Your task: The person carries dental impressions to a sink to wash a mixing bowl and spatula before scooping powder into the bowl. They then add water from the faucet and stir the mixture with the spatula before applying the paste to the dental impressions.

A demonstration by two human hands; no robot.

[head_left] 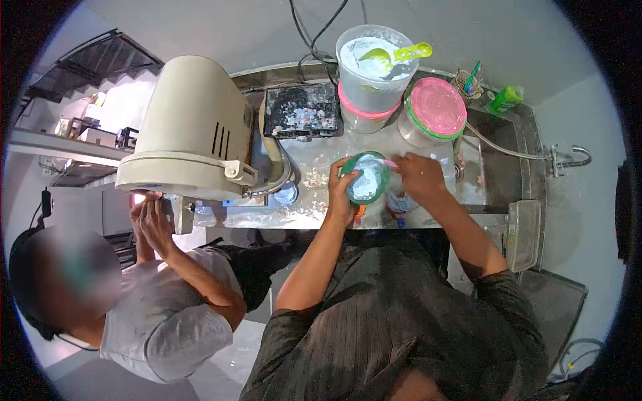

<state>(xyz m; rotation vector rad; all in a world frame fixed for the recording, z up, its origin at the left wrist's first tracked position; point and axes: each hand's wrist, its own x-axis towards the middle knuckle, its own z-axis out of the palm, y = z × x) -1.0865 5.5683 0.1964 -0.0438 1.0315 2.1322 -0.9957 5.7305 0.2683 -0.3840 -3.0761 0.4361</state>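
**Two hands around a small green bowl of white powder**

The left hand (341, 194) is wrapped around the side of a small round green bowl with white powder inside (366, 179). Its fingers are curled close on the rim, so the bowl sits tipped a little and does not slide. The bowl is held just above the front part of the shiny metal counter dusted with white powder (314, 170), right in front of the person's chest.

The right hand (419, 175) is at the other side of the bowl. Its fingers are pinched shut on something thin and pink that points into the bowl. It is too small to tell what it is. One hand holds the bowl and the other works in it, so that is likely why they are so close.

Behind the bowl stands a big clear plastic tub of white powder with a yellow-green scoop in it (374, 67). It is near enough to reach. Next to it is a clear jar with a pink and green lid (435, 110), shut.

To the left is a big cream-coloured mixer machine (194, 130). Another person's hands (152, 220) are up under its front edge. A metal sink with a tap (508, 160) is at the right.
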